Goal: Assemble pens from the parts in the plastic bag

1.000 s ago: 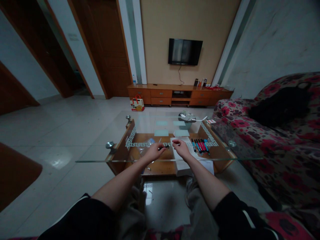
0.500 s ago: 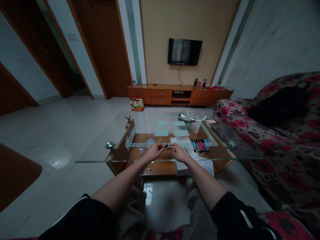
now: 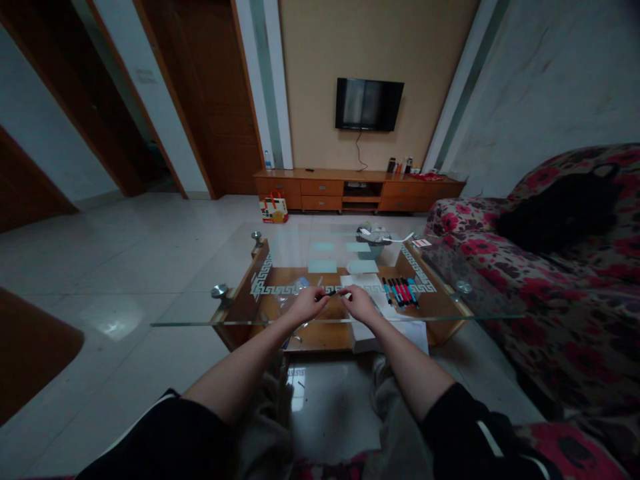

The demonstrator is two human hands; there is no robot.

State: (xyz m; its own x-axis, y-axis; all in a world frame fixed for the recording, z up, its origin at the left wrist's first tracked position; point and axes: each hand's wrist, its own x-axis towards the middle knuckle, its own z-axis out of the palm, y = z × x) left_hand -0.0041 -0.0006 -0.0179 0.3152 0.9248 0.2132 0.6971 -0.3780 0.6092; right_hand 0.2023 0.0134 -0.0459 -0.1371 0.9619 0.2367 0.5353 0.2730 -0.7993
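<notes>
A slim dark object (image 3: 332, 293) sits between my two hands, above the glass tabletop (image 3: 200, 310). My left hand (image 3: 309, 303) pinches one end, thumb and fingers closed about it. My right hand (image 3: 357, 303) has its fingertips drawn nearly together at the other end; I cannot tell whether they grip it or only touch. Near my left hand lies some clear plastic wrapping (image 3: 301, 283); by my right are white paper (image 3: 386, 309) and a row of coloured pens (image 3: 401, 292). Farther off stand a basket (image 3: 371, 252) and a wooden cabinet (image 3: 323, 187), with a flowered sofa (image 3: 475, 248) to my right.
</notes>
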